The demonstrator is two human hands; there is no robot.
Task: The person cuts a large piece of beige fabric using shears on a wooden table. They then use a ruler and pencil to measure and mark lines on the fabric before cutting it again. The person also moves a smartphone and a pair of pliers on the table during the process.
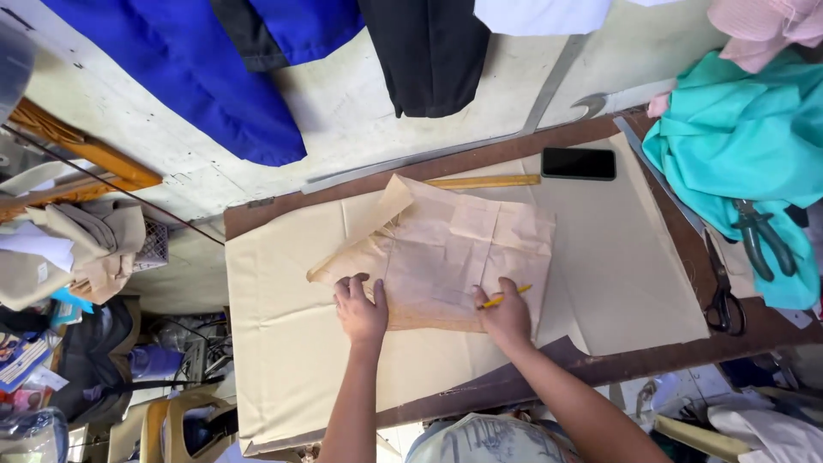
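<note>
Pressing flat, the left hand (361, 310) lies with fingers spread on the lower left of a creased tan paper pattern (454, 257); its grip is apart, holding nothing. The right hand (506, 315) has its grip clamped on a yellow pencil (504, 297), tip at the pattern's lower right edge. Pattern lies on smooth beige cloth (291, 326) spread over the brown worktop (686, 351). Judged early: no traced line can be made out and the cloth appears uncut. Black-handled scissors (722, 296) lie apart at right. Farther off: a wooden ruler (484, 181), a black phone (579, 163), crumpled teal fabric (737, 146).
</note>
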